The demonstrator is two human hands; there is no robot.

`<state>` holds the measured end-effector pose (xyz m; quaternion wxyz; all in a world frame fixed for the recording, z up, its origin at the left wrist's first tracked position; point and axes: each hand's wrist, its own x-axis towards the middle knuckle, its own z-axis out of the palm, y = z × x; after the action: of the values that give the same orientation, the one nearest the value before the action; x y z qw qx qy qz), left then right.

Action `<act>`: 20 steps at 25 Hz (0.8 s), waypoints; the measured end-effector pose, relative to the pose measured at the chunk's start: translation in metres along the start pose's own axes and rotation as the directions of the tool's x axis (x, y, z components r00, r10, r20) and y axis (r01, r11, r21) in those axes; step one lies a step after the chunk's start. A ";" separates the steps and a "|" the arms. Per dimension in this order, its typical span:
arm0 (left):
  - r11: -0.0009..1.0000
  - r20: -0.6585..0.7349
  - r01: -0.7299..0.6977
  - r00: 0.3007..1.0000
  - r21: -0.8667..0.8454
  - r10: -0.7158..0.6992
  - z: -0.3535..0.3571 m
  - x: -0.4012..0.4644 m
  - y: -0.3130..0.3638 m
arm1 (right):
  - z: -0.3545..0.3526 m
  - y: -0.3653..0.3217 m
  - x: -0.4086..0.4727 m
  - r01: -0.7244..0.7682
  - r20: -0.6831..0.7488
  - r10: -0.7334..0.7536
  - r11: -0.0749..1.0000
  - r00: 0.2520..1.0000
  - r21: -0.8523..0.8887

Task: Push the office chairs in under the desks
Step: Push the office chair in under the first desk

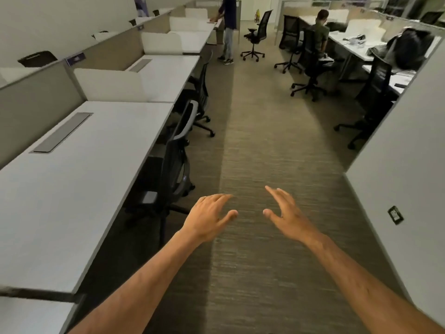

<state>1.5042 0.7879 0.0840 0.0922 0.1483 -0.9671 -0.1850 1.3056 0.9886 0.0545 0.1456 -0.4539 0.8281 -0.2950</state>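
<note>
Your left hand (209,216) and right hand (285,213) hang over the carpet aisle (260,145), fingers spread, empty, a gap between them. Just left of your left hand, the nearest office chair (174,165) sits tucked against the white counter (79,179). Further ahead on that side, a second chair (201,97) stands at the next counter (166,75). Well ahead, another chair (258,32) stands loose in the aisle.

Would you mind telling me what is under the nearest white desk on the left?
Under the nearest white desk, a black mesh office chair is tucked partway; its seat and base are mostly hidden in shadow.
</note>
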 end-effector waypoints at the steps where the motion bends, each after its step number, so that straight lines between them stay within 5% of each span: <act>1: 1.000 0.020 -0.016 1.000 -0.012 0.017 0.005 0.023 -0.003 | -0.003 0.014 0.014 -0.013 -0.006 0.013 1.000 1.000 -0.002; 8: 0.997 0.048 -0.076 0.996 0.003 0.076 0.032 0.215 -0.021 | -0.060 0.114 0.155 -0.090 -0.061 0.088 0.995 0.994 -0.039; 13: 0.997 0.003 -0.064 0.998 0.040 0.064 0.024 0.347 -0.026 | -0.121 0.155 0.263 0.049 0.009 -0.049 0.984 0.999 -0.174; 20: 0.999 0.006 -0.035 0.999 -0.038 0.035 0.033 0.487 -0.055 | -0.158 0.202 0.400 0.044 -0.014 -0.046 0.990 0.999 -0.137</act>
<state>1.0535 0.5935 0.0924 0.0951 0.1289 -0.9662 -0.2021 0.8725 0.7931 0.0636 0.1005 -0.4788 0.8372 -0.2446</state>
